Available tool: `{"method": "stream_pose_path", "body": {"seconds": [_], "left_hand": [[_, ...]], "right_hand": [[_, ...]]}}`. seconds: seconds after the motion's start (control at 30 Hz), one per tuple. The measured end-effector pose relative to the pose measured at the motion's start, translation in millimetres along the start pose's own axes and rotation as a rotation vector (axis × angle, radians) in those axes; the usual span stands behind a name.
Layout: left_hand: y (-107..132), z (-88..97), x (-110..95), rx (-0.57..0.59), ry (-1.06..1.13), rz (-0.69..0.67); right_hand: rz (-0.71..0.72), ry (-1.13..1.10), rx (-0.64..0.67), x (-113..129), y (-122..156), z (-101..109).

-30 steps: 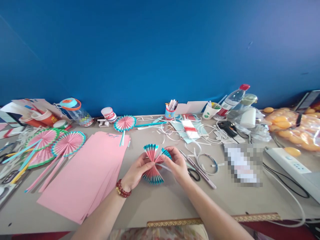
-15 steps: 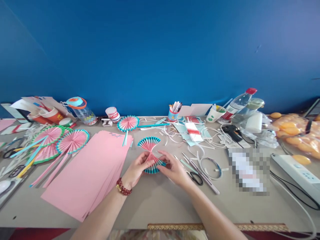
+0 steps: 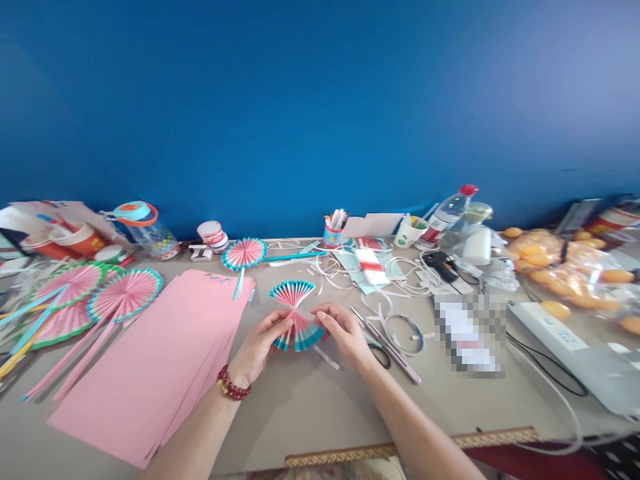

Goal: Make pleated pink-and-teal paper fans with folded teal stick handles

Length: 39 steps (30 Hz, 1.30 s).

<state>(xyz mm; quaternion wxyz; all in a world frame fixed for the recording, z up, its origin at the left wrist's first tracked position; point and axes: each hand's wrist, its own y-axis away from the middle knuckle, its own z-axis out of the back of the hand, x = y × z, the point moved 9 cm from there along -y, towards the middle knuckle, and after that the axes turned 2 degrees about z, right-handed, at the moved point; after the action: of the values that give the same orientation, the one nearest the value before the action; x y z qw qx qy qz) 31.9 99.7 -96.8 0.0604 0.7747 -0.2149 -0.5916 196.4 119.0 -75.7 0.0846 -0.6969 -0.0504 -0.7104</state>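
A pleated pink paper fan point(image 3: 292, 294) with teal edges is pinched at its middle, its folds spreading into an upper and a lower half. My left hand point(image 3: 261, 343) closes on it near the waist, thumb over the pleats. On the other side, my right hand point(image 3: 346, 331) pinches the right edge of the lower half between thumb and fingers; that part is opened flatter, with wider teal bands. A pale strip point(image 3: 327, 359) shows just below the fan, between the hands. Scissors point(image 3: 380, 355), partly hidden, lie beside my right wrist.
Pink paper sheets point(image 3: 145, 360) lie left of my hands. Finished round fans point(image 3: 125, 295) sit farther left, another round fan point(image 3: 244, 255) behind. A pen cup point(image 3: 333, 233), a bottle point(image 3: 447, 217), a glue gun point(image 3: 441, 265) and a power strip point(image 3: 550, 327) stand or lie behind and right.
My right hand has drawn the lower half's right side outward, so its pleats lie flatter. The pale strip now shows below the fan. The whole view has shifted to the right.
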Motion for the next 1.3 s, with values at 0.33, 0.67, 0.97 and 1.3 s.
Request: {"method": "stream_pose_path", "body": {"seconds": [0.33, 0.67, 0.97, 1.3], "left_hand": [[-5, 9.9, -11, -0.119, -0.298, -0.180], [1, -6.2, -8, -0.015, -0.322, -0.143], [-1, -7.1, -8, 0.014, -0.409, -0.187], [5, -11.8, -2, 0.000, -0.246, -0.118]], "right_hand": [[0.198, 0.701, -0.304, 58, 15, 97], [0.073, 0.980, -0.215, 24, 69, 163], [0.022, 1.199, -0.171, 15, 71, 153], [-0.033, 1.103, -0.300, 12, 52, 153]]}}
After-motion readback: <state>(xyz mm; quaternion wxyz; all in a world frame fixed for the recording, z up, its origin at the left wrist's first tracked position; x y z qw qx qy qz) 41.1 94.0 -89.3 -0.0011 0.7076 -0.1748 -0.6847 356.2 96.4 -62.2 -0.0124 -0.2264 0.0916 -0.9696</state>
